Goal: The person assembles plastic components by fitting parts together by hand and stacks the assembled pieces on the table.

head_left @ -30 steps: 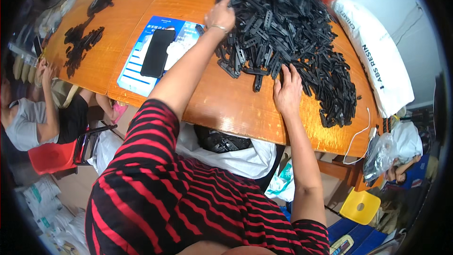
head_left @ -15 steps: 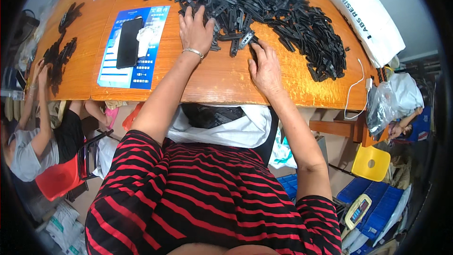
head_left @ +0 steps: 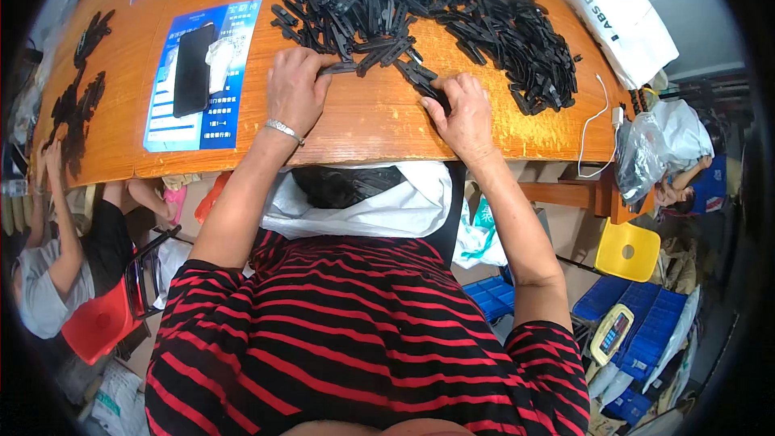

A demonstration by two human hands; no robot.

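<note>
A large heap of long, narrow black plastic pieces [head_left: 363, 0] covers the far middle of the wooden table. My left hand [head_left: 297, 90], with a bracelet at the wrist, is closed at the heap's near edge. Its finger and thumb pinch the end of one black plastic piece [head_left: 342, 69]. To the right, my right hand [head_left: 467, 117] has its fingers curled, with thumb and forefinger around the near end of several black plastic pieces [head_left: 416, 77]. Those pieces lie slanting from the heap toward me. How many the right fingers grip is hidden.
Left on the table [head_left: 371, 129] lies a blue-and-white sheet [head_left: 218, 125] with a black phone [head_left: 192, 73]. A white sack [head_left: 605, 20] and white cable [head_left: 604, 129] are at right. An open white bag [head_left: 363, 222] hangs before my lap. Another person [head_left: 56, 250] handles black pieces at left.
My left hand has drawn back from the heap toward me and left, and now pinches a piece. The right hand stays near its place, with several pieces now at its fingertips. The view has shifted slightly.
</note>
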